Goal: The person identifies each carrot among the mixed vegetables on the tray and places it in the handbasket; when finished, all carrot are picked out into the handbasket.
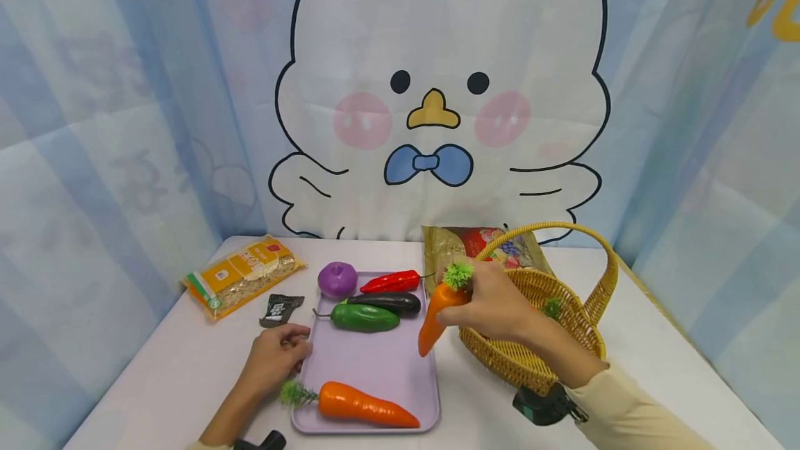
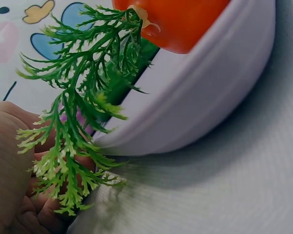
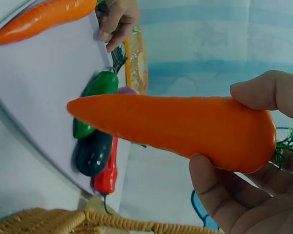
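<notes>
My right hand (image 1: 494, 301) pinches an orange carrot (image 3: 185, 126) with a green leafy top, near its thick end. It is held in the air over the right side of the lilac tray (image 1: 369, 360), tip pointing down. My left hand (image 1: 271, 360) is at the tray's left edge, its curled fingers holding the rim. A second carrot (image 1: 362, 405) lies across the near end of the tray, its leaves over the left rim. Toward the far end lie a green pepper (image 1: 365, 318), an eggplant (image 1: 400, 303), a red chili (image 1: 392, 281) and a purple onion (image 1: 337, 279).
Right of the tray stands a wicker basket (image 1: 500, 360) with a tall handle and a bit of green inside. Behind it lies a gold and red package (image 1: 462, 238). An orange bag of oats (image 1: 250, 276) and a small black packet (image 1: 280, 310) are on the left.
</notes>
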Motion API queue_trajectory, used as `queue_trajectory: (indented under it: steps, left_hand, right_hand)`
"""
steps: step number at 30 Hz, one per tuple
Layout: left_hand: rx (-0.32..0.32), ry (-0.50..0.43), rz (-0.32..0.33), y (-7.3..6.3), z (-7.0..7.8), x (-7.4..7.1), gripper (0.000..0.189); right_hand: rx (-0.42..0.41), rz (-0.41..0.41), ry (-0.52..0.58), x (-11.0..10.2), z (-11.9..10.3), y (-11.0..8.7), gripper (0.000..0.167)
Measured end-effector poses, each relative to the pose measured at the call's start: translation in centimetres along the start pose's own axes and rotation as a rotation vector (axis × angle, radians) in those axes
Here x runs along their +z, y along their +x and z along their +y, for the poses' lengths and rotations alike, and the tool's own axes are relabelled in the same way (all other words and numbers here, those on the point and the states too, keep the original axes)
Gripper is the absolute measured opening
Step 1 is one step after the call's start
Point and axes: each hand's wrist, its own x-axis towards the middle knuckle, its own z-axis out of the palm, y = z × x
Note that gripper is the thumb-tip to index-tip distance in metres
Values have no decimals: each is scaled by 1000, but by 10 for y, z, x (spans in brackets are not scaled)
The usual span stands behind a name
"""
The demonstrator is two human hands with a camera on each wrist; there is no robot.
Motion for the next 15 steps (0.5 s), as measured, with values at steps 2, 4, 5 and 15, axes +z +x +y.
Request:
queue_trajectory:
  steps: [2, 4, 5, 15]
  left_hand:
    - [-1, 2, -1, -1, -1, 0, 34]
    - [-1, 2, 0, -1, -1, 0, 34]
    - [1, 5, 0, -1, -1, 0, 34]
    - [3, 14, -1, -1, 0, 0, 33]
  right_hand:
    - [-1, 11, 24, -6, 3, -4, 31]
    - [-1, 21, 42, -13, 5, -9, 33]
    - [-7, 27, 48, -17, 7, -10, 34]
    - [34, 118, -32, -62, 19, -24, 33]
